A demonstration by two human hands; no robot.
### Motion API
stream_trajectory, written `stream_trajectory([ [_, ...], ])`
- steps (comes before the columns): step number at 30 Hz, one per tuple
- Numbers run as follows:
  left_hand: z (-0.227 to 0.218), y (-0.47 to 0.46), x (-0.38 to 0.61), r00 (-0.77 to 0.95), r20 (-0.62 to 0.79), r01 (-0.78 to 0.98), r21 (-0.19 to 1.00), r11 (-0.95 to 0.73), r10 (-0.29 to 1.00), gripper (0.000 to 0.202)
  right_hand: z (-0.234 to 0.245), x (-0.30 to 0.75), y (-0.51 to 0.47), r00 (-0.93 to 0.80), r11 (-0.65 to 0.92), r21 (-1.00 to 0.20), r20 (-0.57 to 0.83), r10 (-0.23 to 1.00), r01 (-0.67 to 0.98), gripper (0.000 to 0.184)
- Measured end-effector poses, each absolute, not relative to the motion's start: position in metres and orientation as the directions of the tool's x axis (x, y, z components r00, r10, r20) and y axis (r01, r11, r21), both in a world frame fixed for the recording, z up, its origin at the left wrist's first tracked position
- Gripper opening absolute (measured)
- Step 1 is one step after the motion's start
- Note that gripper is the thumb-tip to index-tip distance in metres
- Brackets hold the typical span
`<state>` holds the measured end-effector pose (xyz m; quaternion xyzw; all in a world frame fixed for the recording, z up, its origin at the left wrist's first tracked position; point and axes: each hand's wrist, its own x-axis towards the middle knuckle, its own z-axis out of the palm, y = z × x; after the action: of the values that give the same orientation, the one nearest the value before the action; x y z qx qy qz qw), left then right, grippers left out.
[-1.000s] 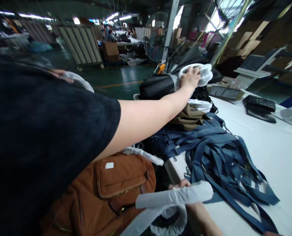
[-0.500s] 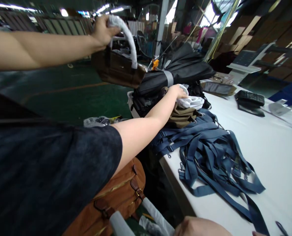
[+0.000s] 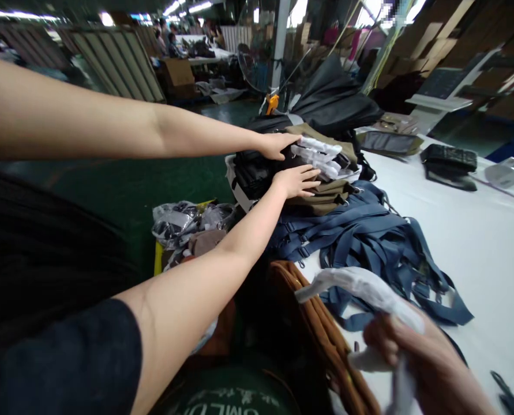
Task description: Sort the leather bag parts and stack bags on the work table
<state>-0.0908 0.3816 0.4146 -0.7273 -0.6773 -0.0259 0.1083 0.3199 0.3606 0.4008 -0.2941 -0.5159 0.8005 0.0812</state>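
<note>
At the lower right my right hand [image 3: 416, 346], blurred, is closed round the white-wrapped handle [image 3: 360, 282] of a tan-brown bag [image 3: 321, 328]. That bag hangs edge-on beside the table's near edge. My left hand is out of view. Dark blue straps [image 3: 369, 230] with metal clips lie in a heap on the table just beyond my hand. Two bare arms in dark sleeves reach in from the left; they belong to a co-worker. The co-worker's hands [image 3: 297, 181] rest flat on a stack of olive-brown bags [image 3: 330, 193] with white-wrapped handles.
Black bags [image 3: 334, 106] are piled behind the stack. On the white table [image 3: 490, 248] sit a dark keypad-like device [image 3: 449, 161] and a grey pouch [image 3: 389, 144]. Plastic-wrapped items [image 3: 181, 222] fill a yellow-edged container on the left. A dark green round object [image 3: 235, 395] stands below.
My right hand has risen into view, and the tan-brown bag has swung right to the table edge. The co-worker's raised brown bag has been lowered onto the stack; both their hands now lie there.
</note>
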Motion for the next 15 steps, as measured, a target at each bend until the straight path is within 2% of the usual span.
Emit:
stream_trajectory([
  [2, 0.409, 0.355, -0.081, 0.053, 0.203, 0.995, -0.089, -0.035, 0.978, 0.061, 0.388, 0.293, 0.333, -0.785, -0.58, -0.786, -0.492, 0.376, 0.215, 0.03],
  [5, 0.401, 0.319, -0.058, -0.08, 0.264, 0.996, -0.021, 0.088, 0.961, 0.06, 0.34, 0.267, 0.3, -0.686, -0.75, -0.549, -0.705, 0.179, 0.368, 0.022],
  [7, 0.396, 0.298, -0.041, -0.142, 0.296, 0.989, 0.01, 0.146, 0.944, 0.057, 0.297, 0.259, 0.284, -0.56, -0.787, -0.383, -0.827, 0.059, 0.483, 0.027],
  [8, 0.394, 0.286, -0.034, -0.151, 0.3, 0.988, 0.014, 0.154, 0.942, 0.056, 0.276, 0.257, 0.277, -0.526, -0.779, -0.346, -0.85, 0.024, 0.523, 0.03],
  [10, 0.39, 0.254, -0.023, -0.157, 0.289, 0.987, 0.013, 0.161, 0.944, 0.052, 0.241, 0.255, 0.264, -0.522, -0.745, -0.348, -0.853, 0.0, 0.569, 0.028],
  [12, 0.385, 0.208, -0.014, -0.152, 0.264, 0.988, 0.012, 0.154, 0.952, 0.046, 0.221, 0.252, 0.251, -0.581, -0.705, -0.415, -0.814, 0.005, 0.575, 0.024],
  [14, 0.38, 0.155, -0.001, -0.155, 0.203, 0.987, 0.063, 0.145, 0.967, 0.041, 0.213, 0.243, 0.241, -0.685, -0.64, -0.543, -0.728, 0.035, 0.544, 0.046],
  [15, 0.379, 0.132, 0.007, -0.176, 0.149, 0.978, 0.14, 0.156, 0.973, 0.041, 0.212, 0.237, 0.237, -0.747, -0.58, -0.632, -0.662, 0.06, 0.514, 0.061],
])
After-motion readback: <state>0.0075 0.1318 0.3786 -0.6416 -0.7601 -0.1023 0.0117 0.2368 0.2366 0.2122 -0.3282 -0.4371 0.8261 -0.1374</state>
